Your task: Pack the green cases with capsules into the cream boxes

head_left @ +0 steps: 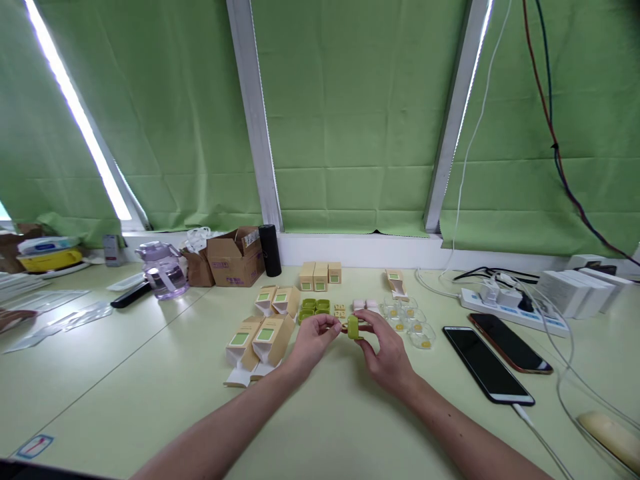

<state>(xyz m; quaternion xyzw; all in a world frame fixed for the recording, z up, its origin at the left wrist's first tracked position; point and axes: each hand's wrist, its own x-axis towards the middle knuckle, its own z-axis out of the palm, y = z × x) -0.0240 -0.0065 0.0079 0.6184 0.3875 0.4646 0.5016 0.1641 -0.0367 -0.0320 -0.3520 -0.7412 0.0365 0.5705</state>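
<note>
My right hand (386, 350) grips a small green case (353, 327) between thumb and fingers, just above the table. Close against its left side is my left hand (314, 343), thumb and forefinger pinched together; what they hold is too small to make out. Beyond my hands lie several green square cases (314, 305), a cluster of little yellow pieces (339, 311) and two pale pink blocks (365, 305). Several clear round containers with yellow bits (423, 336) sit right of my right hand. Left of my left hand are open tan cartons with green windows (273, 333).
Upright tan boxes (314, 276) and an open carton (397, 285) stand farther back. To the right are two phones (487, 363), a power strip (513, 310) and trailing cables. On the left are a purple jug (163, 270), a cardboard box (235, 257) and another person's hand (15, 319).
</note>
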